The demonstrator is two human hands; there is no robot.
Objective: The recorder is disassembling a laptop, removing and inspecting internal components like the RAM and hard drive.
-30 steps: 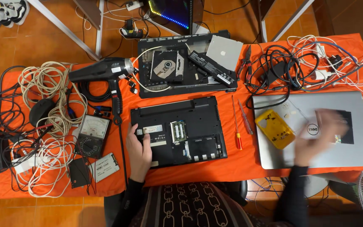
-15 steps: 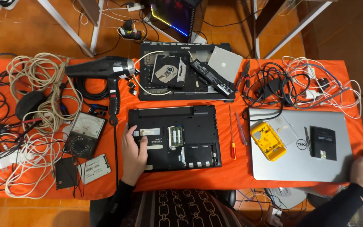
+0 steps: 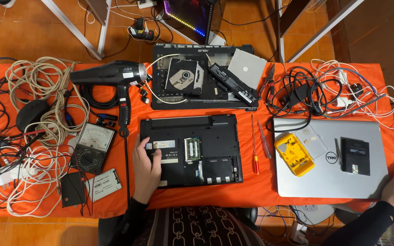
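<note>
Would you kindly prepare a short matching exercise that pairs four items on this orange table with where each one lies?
Things:
1. Yellow plastic case
2. Black hair dryer
3. Red-handled screwdriver
4. Person's left hand

Places:
A. Between the black laptop and the silver laptop
B. On the closed silver laptop
C. On the left part of the upturned black laptop
D. Beside the coiled beige cable

Pairs: 1-B, 2-D, 3-A, 4-C

Laptops (image 3: 190,150), cables (image 3: 33,132) on orange table (image 3: 261,189)
</note>
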